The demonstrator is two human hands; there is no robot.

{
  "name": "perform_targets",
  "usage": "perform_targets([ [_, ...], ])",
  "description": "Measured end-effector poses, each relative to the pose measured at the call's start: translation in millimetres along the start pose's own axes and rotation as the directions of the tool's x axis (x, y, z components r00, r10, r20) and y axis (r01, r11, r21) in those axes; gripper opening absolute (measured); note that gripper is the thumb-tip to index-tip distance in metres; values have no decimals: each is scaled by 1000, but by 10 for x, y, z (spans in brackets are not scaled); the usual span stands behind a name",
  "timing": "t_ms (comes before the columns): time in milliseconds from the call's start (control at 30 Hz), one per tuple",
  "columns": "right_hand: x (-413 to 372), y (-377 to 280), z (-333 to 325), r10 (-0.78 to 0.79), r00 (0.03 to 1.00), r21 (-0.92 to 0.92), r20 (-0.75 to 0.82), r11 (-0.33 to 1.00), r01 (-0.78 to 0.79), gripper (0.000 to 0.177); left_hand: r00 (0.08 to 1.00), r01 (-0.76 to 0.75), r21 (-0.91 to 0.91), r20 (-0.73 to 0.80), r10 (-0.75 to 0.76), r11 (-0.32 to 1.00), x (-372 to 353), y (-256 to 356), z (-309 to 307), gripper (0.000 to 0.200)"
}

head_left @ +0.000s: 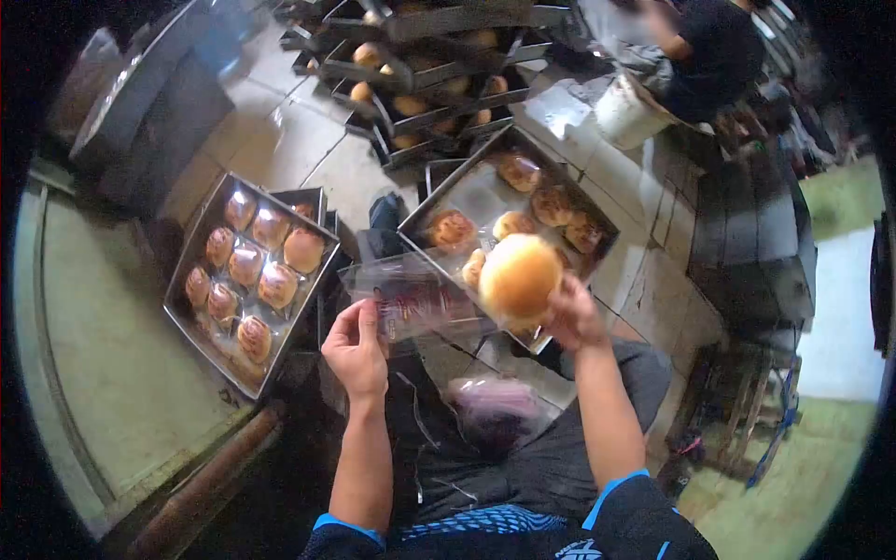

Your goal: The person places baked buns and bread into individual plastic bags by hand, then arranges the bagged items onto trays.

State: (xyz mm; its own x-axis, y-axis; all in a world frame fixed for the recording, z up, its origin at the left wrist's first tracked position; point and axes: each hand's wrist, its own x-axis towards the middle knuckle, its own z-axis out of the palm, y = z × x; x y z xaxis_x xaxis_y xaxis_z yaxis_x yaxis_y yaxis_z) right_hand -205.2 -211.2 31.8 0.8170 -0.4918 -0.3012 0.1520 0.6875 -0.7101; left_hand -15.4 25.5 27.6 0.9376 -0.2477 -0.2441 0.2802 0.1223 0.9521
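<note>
My left hand [357, 357] pinches the edge of a clear plastic bag [411, 303] with reddish print on it. In my right hand [574, 315] is a round golden bun [520, 276], held up just right of the bag and apart from it. Behind the bun, a dark tray [597, 210] holds several loose buns with brown swirled tops. To the left, another tray [177, 297] carries several buns that look shiny, as if wrapped in clear plastic. On my lap lies a bundle of pinkish clear plastic [499, 403], probably more bags.
Stacked dark trays [411, 89] with buns stand at the far side on the tiled floor [280, 131]. A person [709, 56] sits at upper right beside a white bucket [630, 112]. A pale green board [103, 345] is at my left.
</note>
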Motion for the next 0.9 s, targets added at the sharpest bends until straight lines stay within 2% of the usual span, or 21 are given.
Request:
perform_targets([
  [33, -200, 21, 177, 23, 992, -76, 121, 997, -13, 41, 997, -73, 72, 38, 71, 995, -64, -24, 50, 15],
  [67, -409, 7, 361, 70, 988, -277, 141, 961, -28, 37, 987, -151, 140, 77, 141, 978, -125, -28, 94, 15],
  [100, -619, -14, 564, 81, 991, -429, 108, 903, -27, 38, 972, -156, 82, 189, 138, 984, -244, -16, 114, 14],
  [167, -969, 24, 885, -126, 986, -595, 112, 786, 168, 44, 937, -304, 166, 229, 263, 938, -371, -30, 121, 32],
  [200, -1115, -12, 1021, -314, 917, -770, 246, 512, 382, 51, 959, -126, -33, 253, 130, 991, -521, 166, 201, 42],
  [233, -1220, -32, 1128, -433, 801, -839, 414, 159, 520, 57, 954, 70, -219, 300, -1, 973, -764, 465, 354, 51],
  [267, -1280, 3, 1203, -372, 756, -791, 538, 88, 606, 67, 922, 270, -379, 366, -124, 885, -968, 628, 443, 61],
  [300, -1330, 70, 1251, -315, 713, -735, 626, 67, 675, 73, 910, 314, -406, 386, -151, 858, -1041, 628, 492, 75],
  [367, -1448, 157, 1413, -346, 654, -716, 673, -82, 694, 69, 772, 375, -414, 635, -31, 829, -1204, 803, 399, 75],
  [400, -1506, 143, 1465, -375, 605, -688, 702, -137, 713, 67, 783, 208, -366, 619, 70, 907, -1237, 820, 371, 80],
  [467, -1556, 25, 1534, -421, 496, -626, 759, -266, 733, 64, 781, -122, -280, 565, 266, 952, -1673, 907, 419, 83],
  [567, -1735, -8, 1551, -368, 456, -563, 811, -275, 779, 59, 762, -174, -383, 531, 371, 907, -1801, 878, 227, 93],
  [600, -1742, -36, 1540, -300, 407, -498, 863, -363, 787, 61, 767, -63, -462, 545, 339, 885, -1727, 1111, 279, 95],
  [667, -1699, -26, 1594, -293, 444, -529, 847, -381, 758, 62, 770, 158, -604, 570, 285, 781, -1635, 1446, 363, 100],
  [700, -1686, -16, 1627, -288, 461, -543, 839, -394, 742, 62, 787, 160, -510, 583, 202, 845, -1573, 1111, 267, 93],
  [733, -1676, 16, 1643, -309, 556, -635, 772, -426, 644, 61, 870, -26, -295, 464, 167, 955, -1719, 1062, 402, 87],
  [767, -1660, -5, 1663, -278, 646, -701, 711, -347, 622, 61, 931, -169, -31, 323, 170, 985, -1839, 1025, 510, 81],
  [800, -1635, -29, 1682, -235, 729, -765, 642, -266, 587, 61, 929, -15, -124, 364, 60, 992, -1741, 962, 482, 75],
  [833, -1625, 8, 1686, -257, 724, -768, 640, -228, 598, 61, 908, 144, -204, 416, -48, 968, -1576, 886, 448, 68],
  [867, -1614, 44, 1690, -279, 718, -770, 637, -190, 609, 61, 896, 284, -460, 441, -62, 842, -1420, 842, 410, 64],
  [900, -1643, 125, 1651, -201, 734, -761, 648, -131, 636, 56, 881, 234, -491, 471, 30, 839, -1186, 832, 344, 67],
])
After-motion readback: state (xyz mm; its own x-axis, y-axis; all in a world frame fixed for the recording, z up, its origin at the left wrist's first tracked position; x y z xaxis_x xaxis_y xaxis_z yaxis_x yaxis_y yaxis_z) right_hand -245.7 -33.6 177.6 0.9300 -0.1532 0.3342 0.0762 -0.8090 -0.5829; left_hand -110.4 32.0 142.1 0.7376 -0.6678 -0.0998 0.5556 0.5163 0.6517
